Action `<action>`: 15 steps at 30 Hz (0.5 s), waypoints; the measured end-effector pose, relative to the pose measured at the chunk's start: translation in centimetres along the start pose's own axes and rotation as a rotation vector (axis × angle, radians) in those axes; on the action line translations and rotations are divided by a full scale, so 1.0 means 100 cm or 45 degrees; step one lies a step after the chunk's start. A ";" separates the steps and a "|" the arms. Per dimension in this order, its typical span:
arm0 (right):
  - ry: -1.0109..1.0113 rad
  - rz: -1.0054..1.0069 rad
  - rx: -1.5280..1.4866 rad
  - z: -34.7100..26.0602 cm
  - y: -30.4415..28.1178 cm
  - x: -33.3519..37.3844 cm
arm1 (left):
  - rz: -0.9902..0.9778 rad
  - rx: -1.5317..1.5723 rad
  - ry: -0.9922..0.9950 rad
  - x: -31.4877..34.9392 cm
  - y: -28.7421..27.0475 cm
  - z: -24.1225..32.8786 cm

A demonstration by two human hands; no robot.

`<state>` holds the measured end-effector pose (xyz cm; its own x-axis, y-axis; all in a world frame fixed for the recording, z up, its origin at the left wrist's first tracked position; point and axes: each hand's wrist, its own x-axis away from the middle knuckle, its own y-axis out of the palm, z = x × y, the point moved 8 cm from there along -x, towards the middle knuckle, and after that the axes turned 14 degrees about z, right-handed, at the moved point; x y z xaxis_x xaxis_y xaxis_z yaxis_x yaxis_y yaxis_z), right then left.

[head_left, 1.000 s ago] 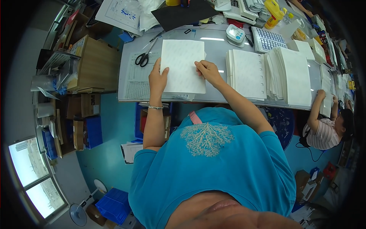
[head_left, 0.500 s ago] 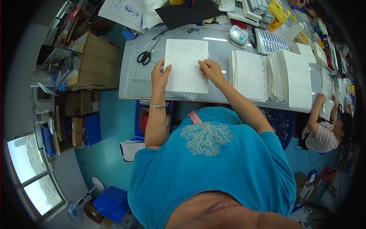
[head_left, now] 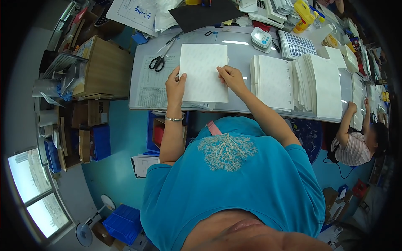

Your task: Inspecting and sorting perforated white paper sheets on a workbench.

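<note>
A white sheet, perhaps the top one of a thin stack, lies in front of me near the table's front edge. My left hand grips its left edge, thumb on top and fingers partly hidden beneath. At the right edge, my right hand pinches the sheet between thumb and curled fingers. Black-handled scissors rest to the left on a printed sheet. Right of my hands stand a stack of white sheets with notched edges and a fanned stack of white sheets.
Behind the stacks are a small digital scale and a tray of small labelled cells. A black sheet and a yellow bottle sit farther back. A co-worker works at the far right. A wooden cabinet stands left.
Both hands keep their places on the sheet, with hardly any movement. The whole view has shifted very slightly.
</note>
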<state>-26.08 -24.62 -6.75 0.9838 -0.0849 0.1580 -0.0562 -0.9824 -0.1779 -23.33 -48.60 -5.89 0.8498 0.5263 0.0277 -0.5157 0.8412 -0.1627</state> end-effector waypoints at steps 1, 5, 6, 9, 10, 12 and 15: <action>-0.003 0.004 0.000 -0.001 0.000 0.000 | 0.002 0.000 -0.001 -0.001 -0.001 -0.002; -0.009 -0.001 -0.036 -0.004 0.002 0.002 | 0.013 -0.223 0.254 -0.001 -0.003 0.006; -0.003 0.002 -0.037 -0.003 0.001 0.002 | 0.002 -0.237 0.260 0.000 -0.001 0.010; 0.003 0.009 -0.033 -0.002 0.000 0.001 | -0.067 -0.041 0.052 0.000 0.002 0.011; 0.004 0.011 -0.027 -0.002 0.000 0.001 | -0.069 -0.039 0.055 -0.003 0.002 0.012; -0.003 0.012 -0.024 -0.003 0.001 0.002 | -0.100 -0.118 -0.022 -0.009 -0.001 0.009; -0.017 0.016 0.002 -0.004 0.002 0.002 | -0.101 -0.565 0.026 -0.022 -0.004 0.017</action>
<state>-25.98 -24.87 -6.38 0.9851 -0.0951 0.1431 -0.0684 -0.9811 -0.1811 -25.17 -49.87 -4.23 0.8892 0.4559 0.0382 -0.3559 0.7418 -0.5683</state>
